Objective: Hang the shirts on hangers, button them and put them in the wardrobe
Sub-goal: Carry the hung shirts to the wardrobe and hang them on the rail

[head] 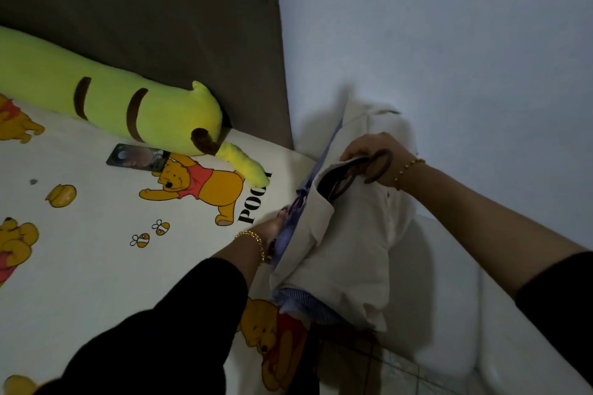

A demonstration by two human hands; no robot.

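Closest to us is the black left sleeve [167, 330], reaching out over the bed [96, 266] with its Winnie the Pooh sheet. The left hand [272, 229], a gold bracelet [253, 239] at its wrist, sits at the bed's right edge. Its fingers curl into the blue striped shirt [305, 301] and grip the cloth, though the fingertips are buried in it.

Just off that same edge, between the bed and the pale wall [449, 26], the cream shirt [359, 234] hangs in front of the blue one. The right hand [382, 154] holds both up, clamped round the dark hanger hooks [380, 167]. We count what look like two hooks bunched in one fist.

At the head of the bed a yellow-green plush toy [112, 99] lies against the brown headboard [160, 9]. A dark flat object [138, 157], possibly a phone, rests on the sheet beside it. No wardrobe is in view.

We judge the shirts ready to be carried, and here is the risk. With two hooks in one hand, a loosened finger could drop one hanger. The hangers sit tilted, so a shoulder may slide off. Tugging the blue cloth could drag the cream shirt askew or tangle the hooks. We cannot tell whether every button is fastened. An open front would slip off more easily.
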